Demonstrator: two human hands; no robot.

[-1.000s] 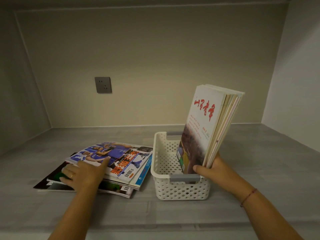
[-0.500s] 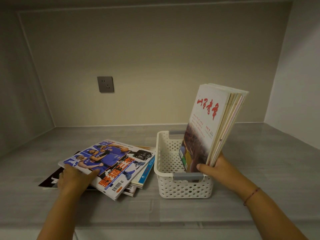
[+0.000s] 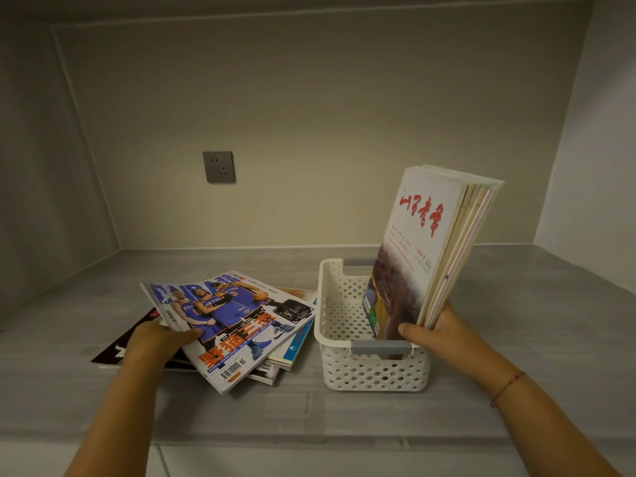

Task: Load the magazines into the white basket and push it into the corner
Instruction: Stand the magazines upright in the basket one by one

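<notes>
Grey shelf surface (image 3: 516, 304), dim warm light, a wall socket (image 3: 219, 166) on the far wall.

Far left: a black magazine (image 3: 118, 349) lies flat at the bottom of the pile (image 3: 292, 349), its corner sticking out to the left.

Left hand (image 3: 156, 342): you hold the basketball magazine (image 3: 237, 325) by its left edge. Your thumb is on the cover and your fingers are hidden under it. The cover faces up and sits skewed on the pile. Its long axis runs from far left to near right, and the barcode corner overhangs toward you. Whether it is fully clear of the pile cannot be told.

Centre right: the white basket (image 3: 375, 375) stands just beside the pile, long axis near to far, with a grey handle (image 3: 380, 347) on the near rim. It is out on the open shelf, well apart from either far corner.

Right hand (image 3: 437, 333): closed around the near lower edge of the upright magazines (image 3: 420, 242), thumb on the red-titled front cover. This bundle stands in the right half of the basket, and its top leans to the right. There is a red string bracelet (image 3: 507, 387) on that wrist.

Key relation: the free slot is the left half of the basket, between its left wall and the bundle. It lies directly right of your left hand, which is the nearer one and the only one not busy with the bundle.

Judgement: the magazine must be stood on edge with its long axis turned near to far before it will drop in. The right hand should keep the bundle tilted away so the slot does not close.
</notes>
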